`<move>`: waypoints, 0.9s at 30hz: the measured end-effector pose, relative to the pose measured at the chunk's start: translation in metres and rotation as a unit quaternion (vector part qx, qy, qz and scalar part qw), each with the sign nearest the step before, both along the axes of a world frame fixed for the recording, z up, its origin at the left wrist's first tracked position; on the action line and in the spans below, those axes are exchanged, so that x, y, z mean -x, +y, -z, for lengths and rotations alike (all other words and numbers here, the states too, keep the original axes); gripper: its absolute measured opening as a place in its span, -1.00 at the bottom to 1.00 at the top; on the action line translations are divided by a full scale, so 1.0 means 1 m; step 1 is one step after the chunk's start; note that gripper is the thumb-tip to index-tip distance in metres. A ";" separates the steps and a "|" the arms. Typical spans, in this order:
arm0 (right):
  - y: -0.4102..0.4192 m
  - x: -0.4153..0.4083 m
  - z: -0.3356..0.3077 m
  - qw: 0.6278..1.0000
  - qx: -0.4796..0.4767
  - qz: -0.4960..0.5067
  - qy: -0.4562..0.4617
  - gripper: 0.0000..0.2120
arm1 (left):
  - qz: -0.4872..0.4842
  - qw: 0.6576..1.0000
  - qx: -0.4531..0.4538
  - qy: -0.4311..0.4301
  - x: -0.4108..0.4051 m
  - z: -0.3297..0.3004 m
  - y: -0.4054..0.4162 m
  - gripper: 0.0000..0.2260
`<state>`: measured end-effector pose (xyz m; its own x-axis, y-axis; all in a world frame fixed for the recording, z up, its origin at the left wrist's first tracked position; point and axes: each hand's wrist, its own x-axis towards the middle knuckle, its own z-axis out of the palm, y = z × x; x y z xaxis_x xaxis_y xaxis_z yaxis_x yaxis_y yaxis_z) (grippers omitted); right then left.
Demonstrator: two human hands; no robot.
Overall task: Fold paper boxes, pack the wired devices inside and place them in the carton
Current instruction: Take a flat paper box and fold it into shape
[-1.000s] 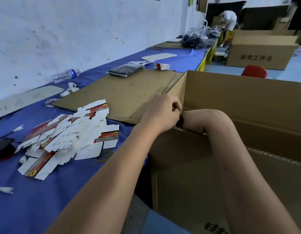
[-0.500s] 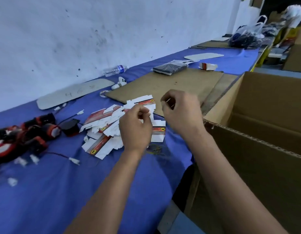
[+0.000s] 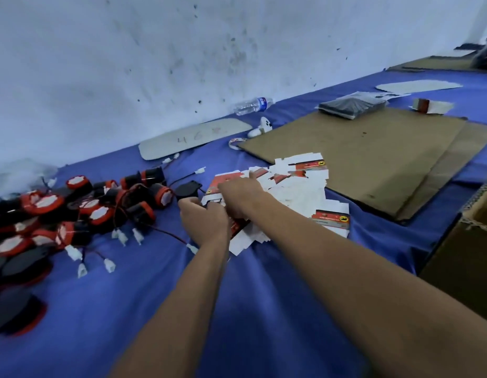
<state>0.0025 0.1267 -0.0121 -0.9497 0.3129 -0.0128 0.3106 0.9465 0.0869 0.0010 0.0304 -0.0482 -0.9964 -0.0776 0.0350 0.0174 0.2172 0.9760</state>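
Bare forearms, apparently no sleeves.

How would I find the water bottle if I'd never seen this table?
Follow the long blue tablecloth back to the white wall. The clear plastic bottle with a blue label lies on its side there, the only see-through thing among the cardboard and paper.

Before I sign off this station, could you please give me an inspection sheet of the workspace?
Surface: blue cloth over the table.
Job's things: flat box blanks piled mid-table; wired devices heaped left; carton at right edge.
Clutter: water bottle, cardboard sheet, black packet.
Grips: left hand and right hand both on the blanks; exact hold unclear.
Cables: red-black leads with white plugs strewn loose.
Surroundings: scuffed white wall.
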 end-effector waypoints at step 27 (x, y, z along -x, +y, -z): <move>-0.224 -0.002 0.031 0.726 0.588 0.019 0.355 -0.93 | 0.106 0.973 -0.202 0.034 0.022 0.021 -0.298 -0.53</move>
<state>0.0047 -0.0974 -0.0435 -0.8383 0.5085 0.1967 -0.0910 0.2252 -0.9700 -0.0215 -0.2674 -0.0689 -0.9879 0.1087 0.1108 0.0874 -0.2002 0.9759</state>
